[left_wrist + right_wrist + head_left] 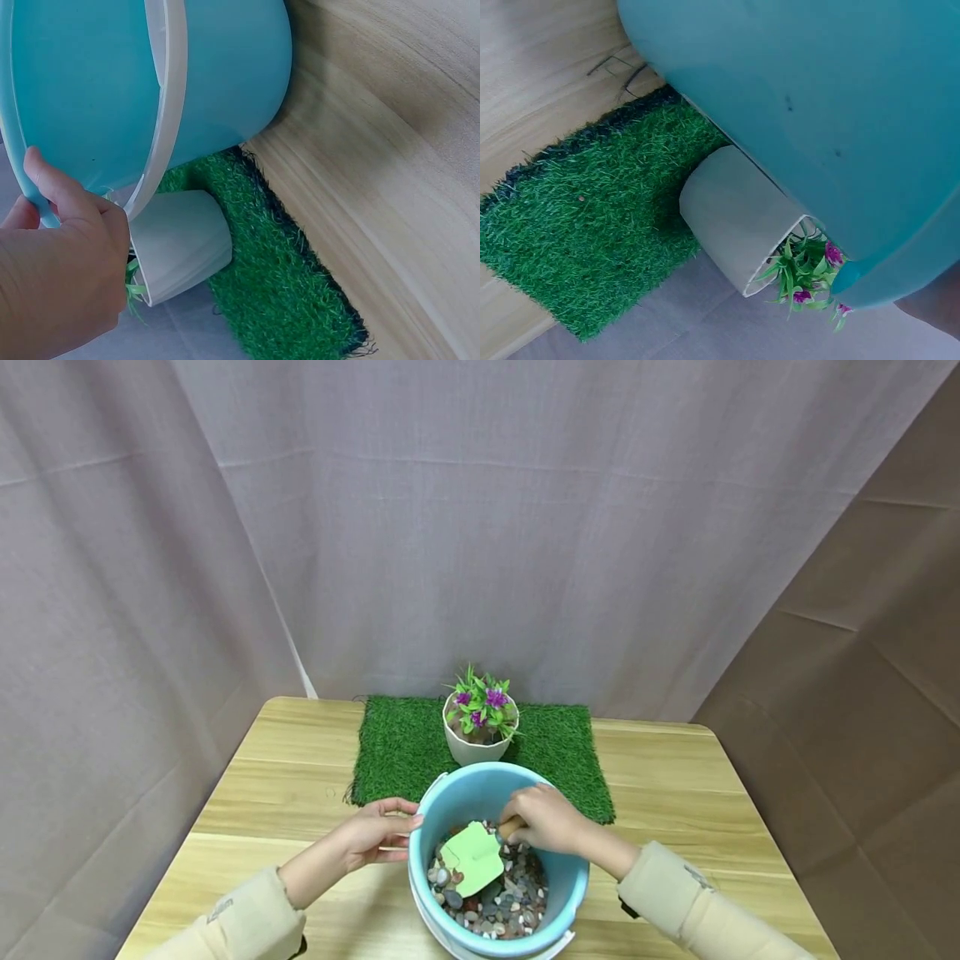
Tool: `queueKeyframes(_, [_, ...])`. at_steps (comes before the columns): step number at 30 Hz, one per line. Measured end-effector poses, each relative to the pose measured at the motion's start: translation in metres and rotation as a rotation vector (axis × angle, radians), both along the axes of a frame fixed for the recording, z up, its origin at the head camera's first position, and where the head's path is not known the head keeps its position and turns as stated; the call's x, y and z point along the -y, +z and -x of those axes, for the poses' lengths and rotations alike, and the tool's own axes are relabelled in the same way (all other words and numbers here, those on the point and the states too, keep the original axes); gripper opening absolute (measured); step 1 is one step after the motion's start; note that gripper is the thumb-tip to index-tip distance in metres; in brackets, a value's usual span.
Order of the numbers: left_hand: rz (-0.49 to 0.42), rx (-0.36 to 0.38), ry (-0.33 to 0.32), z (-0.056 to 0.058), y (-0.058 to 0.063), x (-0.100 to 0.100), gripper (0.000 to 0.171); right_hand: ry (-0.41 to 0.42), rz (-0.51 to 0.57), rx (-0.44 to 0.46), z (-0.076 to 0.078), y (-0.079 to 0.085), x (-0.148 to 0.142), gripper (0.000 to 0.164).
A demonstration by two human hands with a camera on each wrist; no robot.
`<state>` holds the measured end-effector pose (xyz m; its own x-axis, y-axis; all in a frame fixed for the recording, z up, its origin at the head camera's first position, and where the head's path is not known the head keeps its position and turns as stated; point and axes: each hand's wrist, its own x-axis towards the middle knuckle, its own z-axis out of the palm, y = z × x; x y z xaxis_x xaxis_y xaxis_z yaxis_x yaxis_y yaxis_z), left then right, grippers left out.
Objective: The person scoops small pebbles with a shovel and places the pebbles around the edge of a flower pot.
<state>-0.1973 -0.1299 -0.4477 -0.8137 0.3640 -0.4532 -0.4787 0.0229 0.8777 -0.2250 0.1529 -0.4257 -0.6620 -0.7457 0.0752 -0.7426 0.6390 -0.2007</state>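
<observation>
At the near side of the tabletop (675,793), blue bucket (472,793) with pebbles (517,893) in it; green shovel (474,858) inside, blade over the pebbles. Left hand (375,835) pinches the bucket rim, thumb against fingers; right hand (546,818) curled fully round the shovel's brown handle (513,826). Risks, my call: left pinch looks light, so a hard shove of the shovel could twist or tip the bucket; blade raised at a slant could shed pebbles; bucket nudged back could knock the flowerpot (480,753) just behind, on the grass mat (405,743). Writing: small dark marks on both sleeves (258,906), unreadable; no brand or label made out on bucket, shovel or flowerpot.
</observation>
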Motion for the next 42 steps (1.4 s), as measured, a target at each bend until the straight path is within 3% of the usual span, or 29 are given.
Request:
queueKeyframes(14, [-0.006,-0.005,0.007,-0.002,0.002,-0.001,0.028,-0.021,0.059,0.036,-0.002,0.015,-0.01,0.018])
queueKeyframes(23, [0.007,-0.002,0.013,-0.003,0.001,0.0,0.029,-0.065,0.13,0.144,0.001,0.018,-0.018,0.016])
queueKeyframes(33, [0.003,0.002,0.016,-0.002,0.002,-0.001,0.028,-0.117,0.177,0.206,0.004,0.023,-0.026,0.017])
queueKeyframes(42, [0.014,0.001,0.019,-0.003,0.002,-0.001,0.029,-0.156,0.231,0.176,0.015,0.033,-0.042,0.019])
